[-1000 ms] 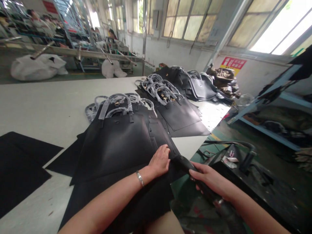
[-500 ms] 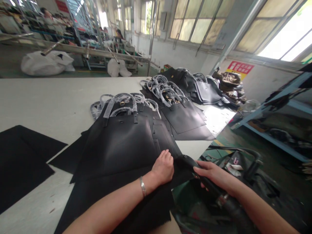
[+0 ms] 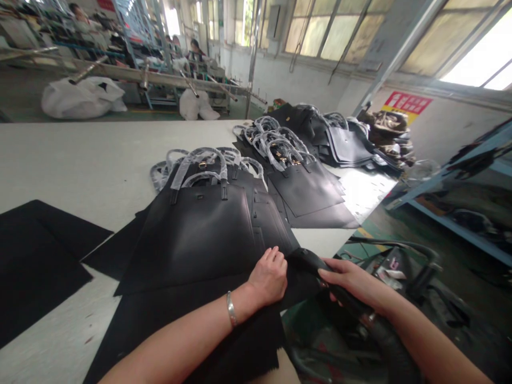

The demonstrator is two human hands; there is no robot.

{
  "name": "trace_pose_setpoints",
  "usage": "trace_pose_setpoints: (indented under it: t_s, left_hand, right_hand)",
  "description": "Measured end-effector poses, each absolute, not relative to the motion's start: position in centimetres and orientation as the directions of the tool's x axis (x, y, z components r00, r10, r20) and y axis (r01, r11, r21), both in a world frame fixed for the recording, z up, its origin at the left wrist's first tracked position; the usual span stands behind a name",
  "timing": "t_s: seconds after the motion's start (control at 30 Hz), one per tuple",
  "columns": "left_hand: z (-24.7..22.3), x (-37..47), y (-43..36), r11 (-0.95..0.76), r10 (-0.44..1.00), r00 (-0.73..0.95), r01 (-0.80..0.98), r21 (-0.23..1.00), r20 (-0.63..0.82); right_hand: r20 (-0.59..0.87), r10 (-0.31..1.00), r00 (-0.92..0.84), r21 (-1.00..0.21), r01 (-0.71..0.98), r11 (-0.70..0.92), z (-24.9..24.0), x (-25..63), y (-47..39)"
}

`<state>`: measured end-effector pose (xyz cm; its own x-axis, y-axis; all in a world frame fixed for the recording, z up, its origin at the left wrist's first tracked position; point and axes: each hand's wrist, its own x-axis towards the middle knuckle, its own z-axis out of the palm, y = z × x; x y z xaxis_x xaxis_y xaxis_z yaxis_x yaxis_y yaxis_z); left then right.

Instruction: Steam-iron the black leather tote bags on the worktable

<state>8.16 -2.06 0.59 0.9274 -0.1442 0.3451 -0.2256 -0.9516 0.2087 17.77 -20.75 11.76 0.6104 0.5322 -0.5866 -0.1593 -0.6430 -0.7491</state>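
Observation:
My left hand (image 3: 269, 277), with a silver bangle on the wrist, is closed, its knuckles up and fingers curled at the black leather panel (image 3: 188, 314) nearest me. My right hand (image 3: 352, 280) is wrapped round a black hand tool (image 3: 310, 261) with a thick ribbed hose (image 3: 390, 341) at its rear. The tool's front end lies over the panel's right part, just right of my left hand; its tip is hard to tell from the black material. Beyond them lies a black bag front (image 3: 192, 234) on a stack, its handles (image 3: 204, 160) wrapped in clear plastic.
More bag pieces with wrapped handles (image 3: 308, 186) lie farther back on the white table (image 3: 72, 160). Black panels (image 3: 40, 256) lie at left. Right of the table edge are a dark machine (image 3: 400, 272) and a blue shelf (image 3: 452, 208). People work in the background.
The tool's front end has moved slightly left, closer to my left hand, in my right hand's grip. My left hand stays in nearly the same place. The whole view has shifted a little.

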Motion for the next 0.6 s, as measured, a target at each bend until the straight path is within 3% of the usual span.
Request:
trace_pose_setpoints:
  t_s: [0.17, 0.23, 0.4, 0.5, 0.6]
  left_hand:
    - [0.6, 8.1, -2.1, -0.944, -0.13, 0.932, -0.221, 0.245, 0.339]
    - [0.5, 8.1, -2.1, -0.942, -0.12, 0.932, -0.216, 0.257, 0.343]
    - [0.2, 8.2, -2.3, -0.944, -0.11, 0.932, -0.207, 0.258, 0.346]
    - [0.3, 8.2, -2.3, -0.943, -0.112, 0.931, -0.21, 0.259, 0.348]
    - [0.5, 8.1, -2.2, -0.944, -0.119, 0.935, -0.21, 0.254, 0.334]
  right_hand:
    - [-0.34, 0.418, 0.842, -0.814, -0.041, -0.579, 11.0, 19.0, -20.3]
    - [-0.352, 0.406, 0.843, -0.822, -0.071, -0.565, 11.6, 18.9, -21.6]
    - [-0.557, 0.438, 0.706, -0.771, -0.243, -0.589, 12.0, 17.0, -23.8]
    - [-0.501, 0.49, 0.713, -0.791, -0.148, -0.594, 10.7, 16.9, -22.2]
    - [-0.37, 0.434, 0.821, -0.82, -0.069, -0.568, 10.4, 18.1, -20.9]
